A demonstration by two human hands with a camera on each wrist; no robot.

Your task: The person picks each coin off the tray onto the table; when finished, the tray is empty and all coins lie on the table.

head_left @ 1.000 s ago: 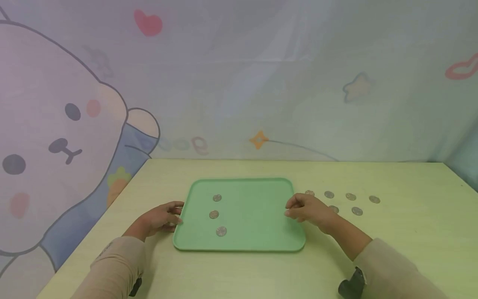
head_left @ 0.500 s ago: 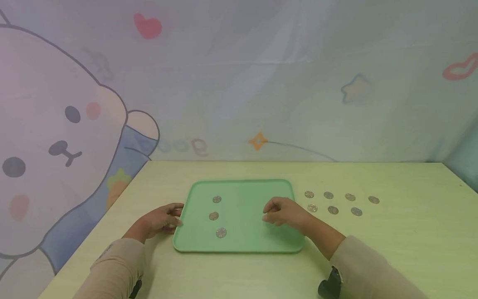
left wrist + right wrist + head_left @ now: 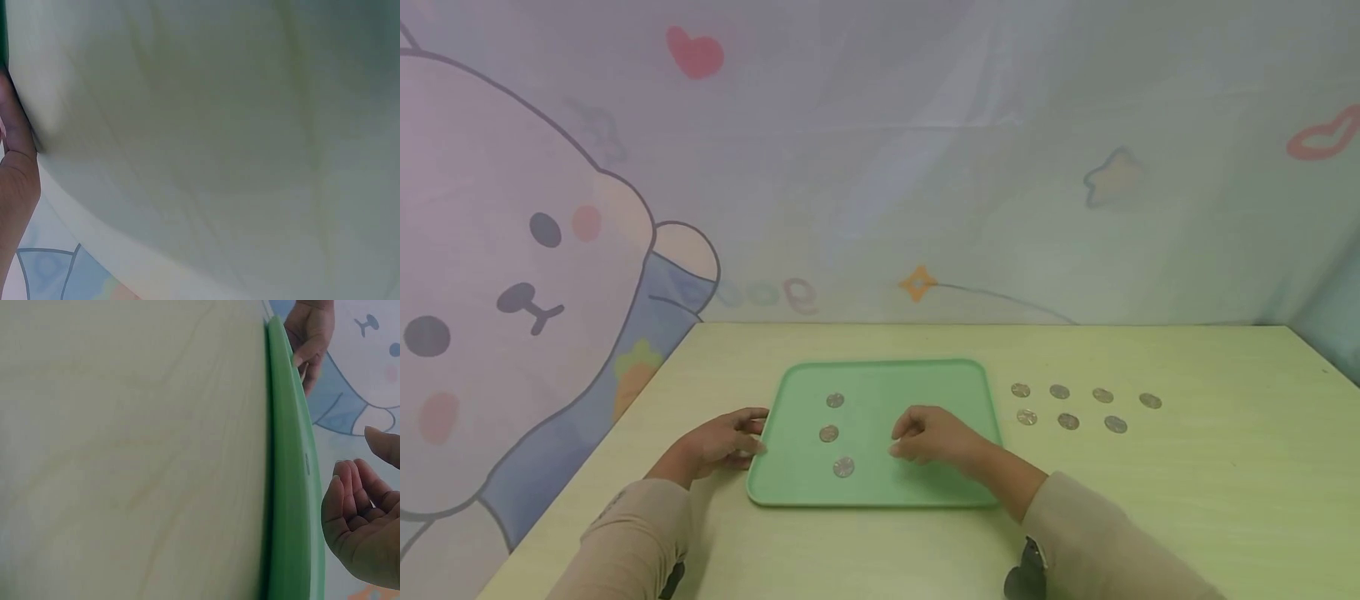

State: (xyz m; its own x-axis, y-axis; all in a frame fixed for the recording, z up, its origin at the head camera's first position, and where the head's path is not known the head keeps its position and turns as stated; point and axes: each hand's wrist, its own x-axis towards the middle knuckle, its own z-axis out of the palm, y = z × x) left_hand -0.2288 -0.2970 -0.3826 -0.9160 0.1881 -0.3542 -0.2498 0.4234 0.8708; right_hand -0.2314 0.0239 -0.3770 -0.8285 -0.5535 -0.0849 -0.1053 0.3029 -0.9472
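Note:
A green tray point(image 3: 917, 383) lies flat on the pale table point(image 3: 1187, 500). Three coins sit in a column on its left part: the far one point(image 3: 835, 401), the middle one point(image 3: 829, 433) and the near one point(image 3: 843, 467). My right hand point(image 3: 928, 437) hovers over the tray's middle, right of those coins. Its fingers are loosely curled with the thumb apart, and the right wrist view of the right hand point(image 3: 356, 506) shows no coin in it. My left hand point(image 3: 722, 442) rests on the table, fingertips against the tray's left rim point(image 3: 287, 456).
Several more coins point(image 3: 1068, 422) lie in two short rows on the table right of the tray. A curtain with a cartoon bear point(image 3: 512, 275) hangs behind and left of the table. The left wrist view shows only bare tabletop point(image 3: 219, 125) and my wrist.
My right hand has moved left from the tray's right edge to over its middle, uncovering one table coin. The left hand, the tray and its coins have not moved.

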